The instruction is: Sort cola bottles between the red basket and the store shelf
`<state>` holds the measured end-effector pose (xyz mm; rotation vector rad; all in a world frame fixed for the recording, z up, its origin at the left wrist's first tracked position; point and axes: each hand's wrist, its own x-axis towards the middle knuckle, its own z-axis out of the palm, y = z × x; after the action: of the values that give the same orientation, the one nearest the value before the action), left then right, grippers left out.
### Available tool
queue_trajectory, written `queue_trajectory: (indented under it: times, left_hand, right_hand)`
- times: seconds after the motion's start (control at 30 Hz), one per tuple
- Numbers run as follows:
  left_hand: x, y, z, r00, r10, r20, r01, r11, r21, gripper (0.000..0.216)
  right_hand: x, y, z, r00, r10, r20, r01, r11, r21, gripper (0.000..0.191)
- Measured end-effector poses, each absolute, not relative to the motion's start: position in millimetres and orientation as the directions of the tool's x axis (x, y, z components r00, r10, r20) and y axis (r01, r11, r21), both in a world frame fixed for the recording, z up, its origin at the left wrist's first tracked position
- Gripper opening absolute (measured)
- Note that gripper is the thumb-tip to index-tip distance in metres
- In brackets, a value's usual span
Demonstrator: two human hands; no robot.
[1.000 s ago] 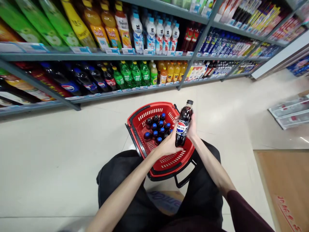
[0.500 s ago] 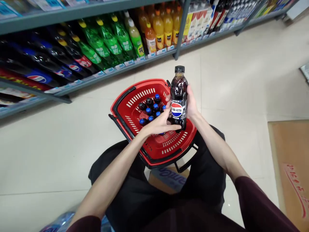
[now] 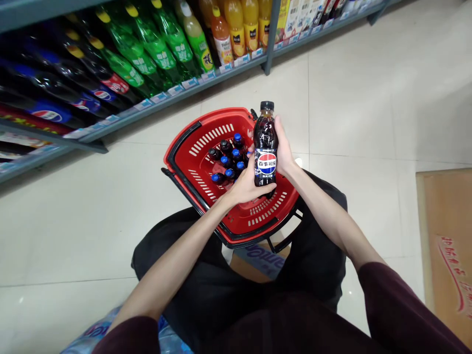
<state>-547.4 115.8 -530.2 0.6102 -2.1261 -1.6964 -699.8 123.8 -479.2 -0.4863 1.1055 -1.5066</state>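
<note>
Between my two hands I hold a cola bottle (image 3: 266, 162) upright, its black cap on top and its label turned towards me. My left hand (image 3: 248, 183) grips the lower part from the left, thumb across the base. On the other side, my right hand (image 3: 283, 147) wraps around the bottle's right edge, its fingers mostly hidden behind. Below the bottle is a red shopping basket (image 3: 184, 147) between my knees. Several dark bottles (image 3: 228, 161) with blue or black caps stand inside it; some are hidden by my left hand.
A grey shelf (image 3: 177, 91) with large cola, green soda and orange juice bottles runs along the far side. A cardboard box (image 3: 444, 216) lies at the right. Another box (image 3: 258, 263) is under the basket. Plastic-wrapped water bottles (image 3: 171, 339) sit by my left leg.
The bottle has turned slightly, so its label faces me more fully, and it sits a little further left. Both hands still hold it. The view has shifted slightly.
</note>
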Motion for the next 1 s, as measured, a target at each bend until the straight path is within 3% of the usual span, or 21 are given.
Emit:
queue_trajectory:
  times: [0.2,0.4,0.73,1.0]
  left_hand:
    - [-547,117,-536,-0.832,-0.555,0.0,-0.132,0.198,0.971,0.116]
    - [-548,119,-537,-0.822,-0.57,-0.008,-0.146,0.198,0.969,0.113]
    - [-546,119,-539,-0.832,-0.555,-0.005,-0.159,0.229,0.96,0.108]
    - [-545,116,-539,-0.837,-0.547,-0.03,-0.161,0.194,0.968,0.101]
  right_hand:
    - [-698,119,-487,-0.289,-0.915,-0.283,0.485,0.115,-0.867,0.081]
    - [-696,120,-490,-0.246,-0.93,-0.275,0.486,0.127,-0.865,0.069]
    - [-705,108,-512,-0.348,-0.921,-0.173,0.298,0.066,-0.952,0.071]
    - [-697,121,-494,-0.257,-0.923,-0.285,0.453,0.145,-0.88,0.068]
